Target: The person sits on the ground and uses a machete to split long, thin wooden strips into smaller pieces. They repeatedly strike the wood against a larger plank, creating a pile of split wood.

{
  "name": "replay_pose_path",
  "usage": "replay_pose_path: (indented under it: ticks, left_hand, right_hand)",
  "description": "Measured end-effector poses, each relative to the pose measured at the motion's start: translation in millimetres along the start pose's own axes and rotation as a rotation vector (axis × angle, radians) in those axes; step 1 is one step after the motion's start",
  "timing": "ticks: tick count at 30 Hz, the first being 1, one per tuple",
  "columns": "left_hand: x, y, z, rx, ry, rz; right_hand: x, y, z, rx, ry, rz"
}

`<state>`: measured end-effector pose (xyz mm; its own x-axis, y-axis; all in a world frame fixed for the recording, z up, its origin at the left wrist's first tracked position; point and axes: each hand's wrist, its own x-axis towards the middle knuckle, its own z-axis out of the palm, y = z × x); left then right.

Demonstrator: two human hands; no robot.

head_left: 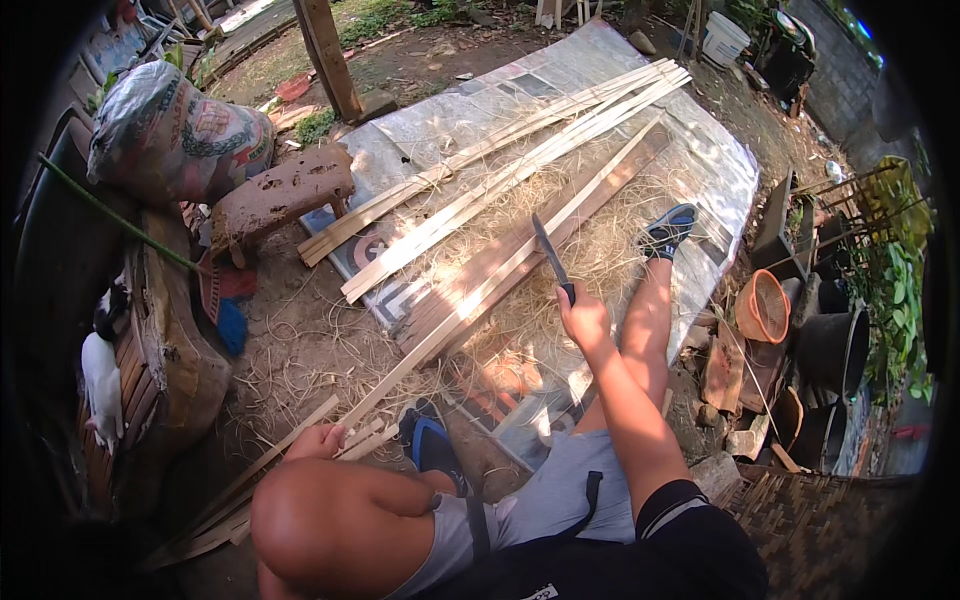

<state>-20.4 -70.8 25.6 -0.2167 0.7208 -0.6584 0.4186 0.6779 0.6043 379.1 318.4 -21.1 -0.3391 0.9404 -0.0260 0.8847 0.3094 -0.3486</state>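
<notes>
My right hand (586,320) is closed round the handle of a knife (550,252). Its dark blade points up and away, next to a long pale bamboo strip (470,305). That strip lies slantwise along a brown wooden plank (445,308). Beside my raised knee, my left hand (318,441) has its fingers curled at the strip's near end; the knee hides part of this hand. Thin curly shavings (600,255) are scattered round the plank and under the blade.
Bundled pale strips (520,180) lie across a printed tarp (715,150). More strips (270,465) rest by my left leg. At the left are a worn wooden stool (285,195), a stuffed sack (175,135) and a white cat (100,385). An orange basket (763,306) stands among pots at right.
</notes>
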Motion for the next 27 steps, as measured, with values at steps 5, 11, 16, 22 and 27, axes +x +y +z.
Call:
replay_pose_path:
  ticks: [5, 11, 16, 22, 27]
  left_hand:
    - [21.2, 35.0, 8.4, -0.224, -0.196, -0.143]
    - [4.1, -19.8, -16.4, -0.413, -0.314, -0.13]
    - [24.5, 43.3, 0.7, -0.293, -0.261, -0.071]
    - [4.7, -40.6, -18.9, -0.422, -0.296, -0.094]
    - [62.0, 43.6, 51.6, 0.398, 0.303, 0.323]
  right_hand:
    - [-104.4, -91.5, 13.2, 0.036, -0.268, -0.543]
    - [-25.1, -14.1, 14.0, 0.058, -0.09, -0.072]
    - [-66.3, -56.2, 13.9, 0.023, -0.127, -0.496]
    - [5.7, 45.6, 14.5, 0.071, 0.264, -0.054]
    - [-51.4, -37.6, 21.3, 0.093, -0.203, -0.04]
